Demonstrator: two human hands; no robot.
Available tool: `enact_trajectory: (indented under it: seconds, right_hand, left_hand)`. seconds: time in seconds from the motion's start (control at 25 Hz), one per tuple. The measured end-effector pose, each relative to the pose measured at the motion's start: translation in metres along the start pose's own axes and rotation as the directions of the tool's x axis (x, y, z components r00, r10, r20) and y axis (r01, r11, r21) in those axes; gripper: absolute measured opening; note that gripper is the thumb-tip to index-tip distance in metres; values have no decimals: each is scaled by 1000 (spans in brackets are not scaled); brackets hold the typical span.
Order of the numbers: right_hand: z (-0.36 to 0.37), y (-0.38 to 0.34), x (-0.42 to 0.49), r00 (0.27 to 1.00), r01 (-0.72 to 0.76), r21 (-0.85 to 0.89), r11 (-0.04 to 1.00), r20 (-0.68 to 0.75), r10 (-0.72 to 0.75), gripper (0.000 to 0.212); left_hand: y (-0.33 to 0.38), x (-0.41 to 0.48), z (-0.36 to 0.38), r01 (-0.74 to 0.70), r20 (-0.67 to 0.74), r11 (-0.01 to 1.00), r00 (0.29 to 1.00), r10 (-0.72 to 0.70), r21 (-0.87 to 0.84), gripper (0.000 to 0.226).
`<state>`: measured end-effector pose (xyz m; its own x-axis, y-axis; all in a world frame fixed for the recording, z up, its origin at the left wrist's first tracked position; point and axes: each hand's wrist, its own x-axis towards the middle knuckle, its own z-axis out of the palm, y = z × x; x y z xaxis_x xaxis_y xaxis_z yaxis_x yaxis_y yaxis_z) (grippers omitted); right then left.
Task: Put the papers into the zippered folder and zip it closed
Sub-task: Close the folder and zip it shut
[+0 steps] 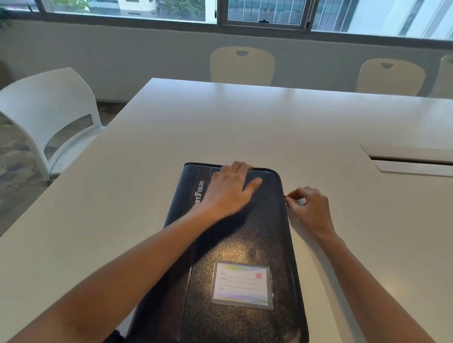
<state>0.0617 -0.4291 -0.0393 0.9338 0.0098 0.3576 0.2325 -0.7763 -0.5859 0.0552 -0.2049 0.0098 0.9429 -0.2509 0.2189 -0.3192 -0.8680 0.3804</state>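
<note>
A black leather zippered folder (241, 251) lies closed and flat on the white table (249, 119), with a "PORTFOLIO" stripe at its left and a label window (242, 285) near me. My left hand (228, 191) rests flat, fingers spread, on the folder's far end. My right hand (308, 206) is at the folder's right edge, thumb and forefinger pinched on the small zipper pull (287, 198). No papers are visible.
A white chair (48, 118) stands off the table's left side. Cream chairs (242, 65) line the far side under the windows. A cable slot with a lid (419, 162) is set in the table at the right.
</note>
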Motion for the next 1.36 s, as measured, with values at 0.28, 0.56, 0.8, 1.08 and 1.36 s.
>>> enact_trajectory:
  seconds: [0.28,0.56,0.8,1.08,1.36]
  right_hand:
    - [1,-3,-1,999,50,-33,998,-20,-50,9]
    - [0,9,25,996,70,-145,987,-47,-77,15]
    - [9,-5,94,992,64,-142,988,115,-48,6]
    - [9,-24,141,802,-330,59,942,545,246,6]
    - [12,-36,150,690,-566,33,824,567,451,23]
  left_hand:
    - [-56,53,20,121,-4,988,993,-121,96,48]
    - [-67,51,32,40,-122,999,992,-44,-33,45]
    - [-68,48,30,-7,-144,996,990,-7,-94,45]
    - [-66,49,29,16,-102,997,995,-23,-71,47]
    - [-58,45,17,38,-67,989,997,-29,142,55]
